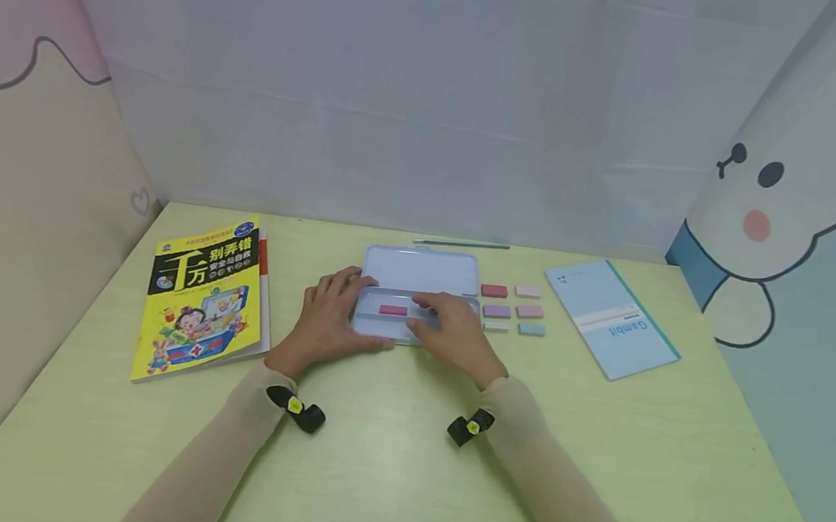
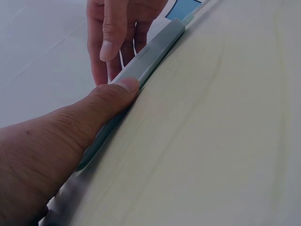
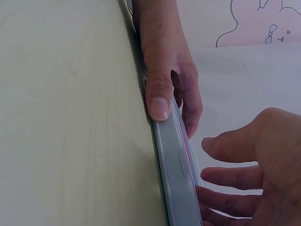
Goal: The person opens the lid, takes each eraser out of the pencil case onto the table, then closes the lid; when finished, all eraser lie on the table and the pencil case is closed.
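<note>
Item: flat pale-blue tin case w/ hinged lid (image 1: 415, 294), lying open at centre of light-green tabletop (image 1: 386, 457), lid flat toward the far wall.

Step in hand (my read): filling the case w/ small blocks; one pink rectangular block (image 1: 393, 309) already lies in the tray's long slot.

Left hand (image 1: 327, 319): steadies case at its left end, thumb pressed on near edge, fingers over far rim; holding the case.

Right hand (image 1: 452, 330): fingers relaxed, spread narrow, laid over right part of tray; holds nothing that I can see.

Six coloured blocks in two columns (image 1: 512, 309): just right of case, on tabletop, apart from each other.

Next move, judged: right hand needs a fine pinch on one loose block, then a flat set-down beside the pink one.

Case look: thin, rounded corners, matte metal, shallow.
</note>
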A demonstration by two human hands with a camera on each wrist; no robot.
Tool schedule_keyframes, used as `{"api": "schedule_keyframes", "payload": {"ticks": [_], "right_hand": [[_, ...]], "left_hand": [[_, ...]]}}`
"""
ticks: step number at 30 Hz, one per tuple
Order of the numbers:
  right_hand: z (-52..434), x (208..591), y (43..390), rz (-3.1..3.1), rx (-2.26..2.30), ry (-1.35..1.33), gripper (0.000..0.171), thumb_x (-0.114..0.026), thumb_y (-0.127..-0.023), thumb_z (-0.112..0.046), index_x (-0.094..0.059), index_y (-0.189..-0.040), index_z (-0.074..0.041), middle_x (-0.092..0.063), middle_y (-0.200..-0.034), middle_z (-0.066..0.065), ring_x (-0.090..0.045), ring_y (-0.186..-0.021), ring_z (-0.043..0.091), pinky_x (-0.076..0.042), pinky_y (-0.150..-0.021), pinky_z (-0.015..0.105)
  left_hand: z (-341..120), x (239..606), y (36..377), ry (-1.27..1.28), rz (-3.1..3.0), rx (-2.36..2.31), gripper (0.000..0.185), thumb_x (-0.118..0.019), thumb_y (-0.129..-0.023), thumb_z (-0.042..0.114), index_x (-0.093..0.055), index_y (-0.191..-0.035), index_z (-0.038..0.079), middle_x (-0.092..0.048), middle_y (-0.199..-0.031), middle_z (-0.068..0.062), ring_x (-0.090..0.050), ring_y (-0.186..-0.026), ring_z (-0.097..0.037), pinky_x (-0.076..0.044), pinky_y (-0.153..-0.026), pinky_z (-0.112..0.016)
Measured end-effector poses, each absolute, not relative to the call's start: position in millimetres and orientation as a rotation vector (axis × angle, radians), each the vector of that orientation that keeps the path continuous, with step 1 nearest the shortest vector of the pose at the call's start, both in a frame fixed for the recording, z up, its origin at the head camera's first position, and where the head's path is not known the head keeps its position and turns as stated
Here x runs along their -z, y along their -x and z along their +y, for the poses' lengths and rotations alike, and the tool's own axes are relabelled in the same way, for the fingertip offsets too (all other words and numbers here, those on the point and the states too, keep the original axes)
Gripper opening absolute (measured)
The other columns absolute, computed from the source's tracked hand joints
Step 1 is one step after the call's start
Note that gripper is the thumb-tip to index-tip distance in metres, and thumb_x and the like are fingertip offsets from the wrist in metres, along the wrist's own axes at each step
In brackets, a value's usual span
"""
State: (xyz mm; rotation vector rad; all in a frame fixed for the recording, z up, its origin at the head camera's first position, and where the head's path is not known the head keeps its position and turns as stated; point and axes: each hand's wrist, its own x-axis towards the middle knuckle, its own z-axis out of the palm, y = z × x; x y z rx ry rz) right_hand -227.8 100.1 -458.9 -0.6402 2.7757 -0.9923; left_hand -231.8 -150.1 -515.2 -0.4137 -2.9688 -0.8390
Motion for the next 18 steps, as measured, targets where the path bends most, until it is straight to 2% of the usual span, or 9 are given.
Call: {"api": "schedule_keyframes", "payload": {"ticks": [7,18], "right_hand": [[94,460,231,2.776,0.971,0.633,0.043,-0.069,-0.102,-0.026,-0.069,-0.141,-0.006,-0.074,-0.134,0.015,-0.069,-0.123,0.033,-0.053,-0.109,0.053],[81,467,242,2.805,0.927,0.714,0.035,-0.069,-0.099,-0.014,-0.074,-0.131,-0.002,-0.076,-0.119,0.017,-0.072,-0.112,0.031,-0.056,-0.102,0.05]], "left_hand": [[-150,515,232,0.42,-2.968,0.817,0.102,-0.083,-0.075,0.074,-0.047,-0.157,0.024,-0.031,-0.173,-0.012,-0.028,-0.156,-0.04,-0.029,-0.118,-0.063],[-150,515,232,0.409,-2.971,0.83,0.103,-0.084,-0.075,0.074,-0.048,-0.157,0.023,-0.032,-0.173,-0.012,-0.029,-0.156,-0.04,-0.03,-0.117,-0.063]]}}
